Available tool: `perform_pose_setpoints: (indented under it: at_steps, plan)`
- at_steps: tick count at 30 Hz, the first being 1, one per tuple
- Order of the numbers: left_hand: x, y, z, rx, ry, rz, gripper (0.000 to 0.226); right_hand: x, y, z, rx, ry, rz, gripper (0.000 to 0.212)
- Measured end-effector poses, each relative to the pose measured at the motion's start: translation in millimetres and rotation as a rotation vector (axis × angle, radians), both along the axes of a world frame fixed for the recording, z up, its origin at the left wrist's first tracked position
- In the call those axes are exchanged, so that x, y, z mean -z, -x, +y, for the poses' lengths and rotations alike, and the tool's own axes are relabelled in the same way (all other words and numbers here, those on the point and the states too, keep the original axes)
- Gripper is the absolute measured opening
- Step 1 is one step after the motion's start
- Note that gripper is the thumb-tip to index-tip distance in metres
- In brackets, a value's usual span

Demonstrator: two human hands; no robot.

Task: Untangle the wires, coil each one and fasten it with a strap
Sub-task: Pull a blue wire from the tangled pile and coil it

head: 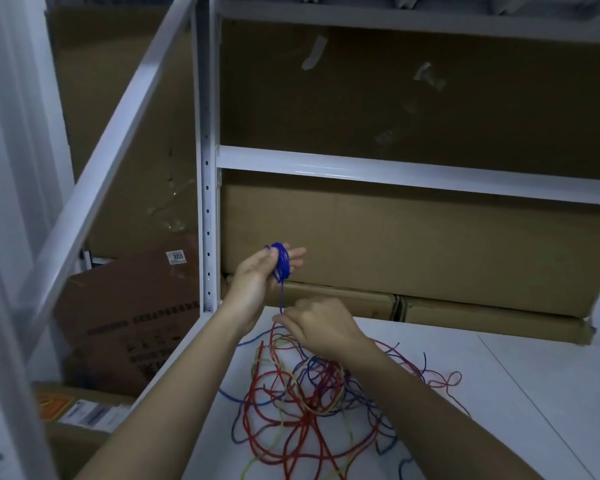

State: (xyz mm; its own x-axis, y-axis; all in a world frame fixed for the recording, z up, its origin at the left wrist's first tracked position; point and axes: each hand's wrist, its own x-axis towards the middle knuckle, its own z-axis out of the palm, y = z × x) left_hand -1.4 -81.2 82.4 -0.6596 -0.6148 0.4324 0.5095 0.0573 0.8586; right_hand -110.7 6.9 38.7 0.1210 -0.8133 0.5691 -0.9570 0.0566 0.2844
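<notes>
Fingers of the left hand wear a small blue coil; the right hand pinches its trailing strand above the tangled wires on the worktop. Light, limp wire probably springs loose; pinch near the coil.

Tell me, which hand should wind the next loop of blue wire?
Probably the right hand. It pinches the blue wire just below the coil, so it can feed it up. The left hand is busy holding the coil wrapped round its fingers.
</notes>
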Motion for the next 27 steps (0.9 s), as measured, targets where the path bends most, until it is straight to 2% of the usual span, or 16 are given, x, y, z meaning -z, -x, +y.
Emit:
perform_pose_setpoints:
  at_steps: [4, 6, 8, 10, 12, 15, 18, 20, 23, 25, 27]
  plan:
    - [15, 12, 1, -0.162, 0.298, -0.233, 0.033, -6, 4, 10, -0.148, 0.009, 0.061, 0.037]
    - [20, 13, -3, -0.16, 0.439, -0.361, 0.034, -11, 8, 15, -0.185, -0.051, 0.015, 0.032]
    - [24, 11, -6, -0.149, 0.622, -0.5, 0.035, -14, 14, 20, -0.166, -0.078, -0.038, 0.037]
    - [24, 7, -5, -0.127, 0.709, -0.574, 0.038, -19, 22, 27, -0.166, -0.022, -0.145, 0.037]
    - [20, 1, 1, -0.039, 0.662, -0.563, 0.04, -25, 30, 32, -0.156, 0.088, -0.25, 0.027]
    - [15, -6, 6, 0.086, 0.619, -0.565, 0.04, -29, 37, 28, -0.172, 0.105, -0.48, 0.013]
    - [13, -12, 10, 0.163, 0.591, -0.571, 0.032, -29, 39, 19, -0.214, 0.105, -0.679, 0.015]
    - [11, -15, 14, 0.19, 0.543, -0.537, 0.034, -27, 38, 14, -0.225, 0.096, -0.883, 0.015]
    - [8, -19, 19, 0.211, 0.297, -0.378, 0.037, -14, 37, 15, -0.214, 0.039, -1.155, 0.021]
    - [3, -19, 21, 0.207, 0.128, -0.247, 0.032, -2, 38, 21, -0.198, -0.012, -1.227, 0.023]
    - [-2, -15, 22, 0.166, 0.058, -0.165, 0.029, 9, 41, 28, -0.152, -0.054, -1.24, 0.023]
